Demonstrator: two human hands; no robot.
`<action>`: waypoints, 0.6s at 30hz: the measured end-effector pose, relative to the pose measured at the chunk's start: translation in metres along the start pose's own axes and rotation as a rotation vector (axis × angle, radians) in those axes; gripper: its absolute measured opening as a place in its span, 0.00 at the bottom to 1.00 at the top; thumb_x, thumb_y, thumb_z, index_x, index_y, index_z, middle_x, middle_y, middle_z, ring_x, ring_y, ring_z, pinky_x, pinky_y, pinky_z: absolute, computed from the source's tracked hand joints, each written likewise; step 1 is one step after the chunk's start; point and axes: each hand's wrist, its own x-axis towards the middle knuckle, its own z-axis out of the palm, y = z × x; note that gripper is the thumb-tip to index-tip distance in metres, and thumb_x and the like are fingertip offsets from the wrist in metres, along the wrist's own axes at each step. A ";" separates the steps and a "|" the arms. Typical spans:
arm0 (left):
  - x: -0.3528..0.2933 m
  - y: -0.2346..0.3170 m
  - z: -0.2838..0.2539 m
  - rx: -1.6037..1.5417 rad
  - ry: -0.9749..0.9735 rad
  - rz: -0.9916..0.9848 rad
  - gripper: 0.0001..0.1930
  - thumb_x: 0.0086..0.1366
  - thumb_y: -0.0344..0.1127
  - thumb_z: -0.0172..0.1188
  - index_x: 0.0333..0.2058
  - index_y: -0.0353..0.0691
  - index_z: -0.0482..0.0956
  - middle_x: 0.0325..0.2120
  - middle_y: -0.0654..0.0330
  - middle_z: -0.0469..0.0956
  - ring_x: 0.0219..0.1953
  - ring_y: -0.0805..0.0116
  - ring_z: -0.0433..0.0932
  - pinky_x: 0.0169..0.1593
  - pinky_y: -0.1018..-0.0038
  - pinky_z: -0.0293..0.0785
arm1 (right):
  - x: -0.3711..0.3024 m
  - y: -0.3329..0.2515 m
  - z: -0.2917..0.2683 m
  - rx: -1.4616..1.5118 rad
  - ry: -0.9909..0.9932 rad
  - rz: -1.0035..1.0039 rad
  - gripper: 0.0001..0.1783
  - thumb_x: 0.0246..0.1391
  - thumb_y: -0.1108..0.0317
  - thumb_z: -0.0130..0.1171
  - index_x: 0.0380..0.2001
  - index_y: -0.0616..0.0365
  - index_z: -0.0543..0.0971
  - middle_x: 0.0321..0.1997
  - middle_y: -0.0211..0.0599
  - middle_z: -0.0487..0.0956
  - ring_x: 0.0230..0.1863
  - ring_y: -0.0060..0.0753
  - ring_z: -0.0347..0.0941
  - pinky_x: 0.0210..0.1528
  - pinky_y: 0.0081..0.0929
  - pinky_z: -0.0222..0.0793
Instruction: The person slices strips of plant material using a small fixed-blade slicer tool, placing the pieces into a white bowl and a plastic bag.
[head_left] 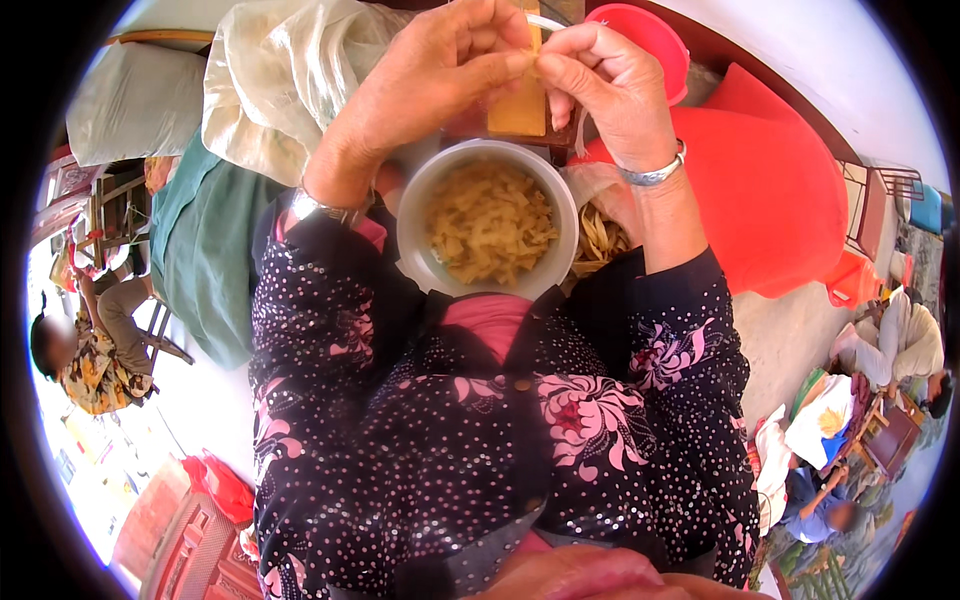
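My left hand (440, 75) and my right hand (612, 85) are raised side by side at the top of the view. Thumbs and fingertips of both meet in a pinch, and whatever is between them is too small to make out. Just below them is a round white tub (408, 215), holding many pale yellow-brown, flat, wet-looking pieces (490, 225). Behind the fingers stands a yellowish block or board (517, 112), partly hidden by my hands. Dry, husk-like yellow strips (600, 238) lie in a bag to the right of the tub.
A pink-red basin (655, 40) is beyond my right hand. Large red cloth or plastic (750, 190) spreads at the right. Whitish sacks (280, 80) and a green cloth (215, 240) lie at the left. Other people sit at far left (100, 350) and far right (820, 510).
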 end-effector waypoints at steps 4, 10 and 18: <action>0.003 -0.011 -0.004 0.005 0.038 0.052 0.08 0.64 0.29 0.54 0.41 0.36 0.70 0.33 0.65 0.73 0.34 0.82 0.72 0.37 0.84 0.70 | 0.005 0.002 -0.001 -0.023 0.077 0.035 0.05 0.55 0.71 0.58 0.31 0.62 0.77 0.21 0.27 0.76 0.19 0.12 0.70 0.22 0.12 0.69; 0.006 -0.018 -0.012 0.091 0.068 0.030 0.08 0.64 0.29 0.54 0.41 0.37 0.70 0.34 0.67 0.73 0.35 0.82 0.72 0.38 0.84 0.70 | 0.008 0.007 -0.001 -0.101 0.111 -0.006 0.05 0.55 0.71 0.58 0.32 0.62 0.77 0.21 0.28 0.77 0.19 0.13 0.70 0.22 0.13 0.70; 0.010 -0.028 -0.013 0.104 0.144 0.009 0.05 0.64 0.31 0.54 0.37 0.37 0.73 0.30 0.68 0.75 0.32 0.83 0.72 0.34 0.85 0.69 | 0.012 0.009 0.004 -0.246 0.190 0.010 0.03 0.53 0.73 0.58 0.30 0.62 0.77 0.21 0.29 0.77 0.18 0.14 0.70 0.21 0.14 0.67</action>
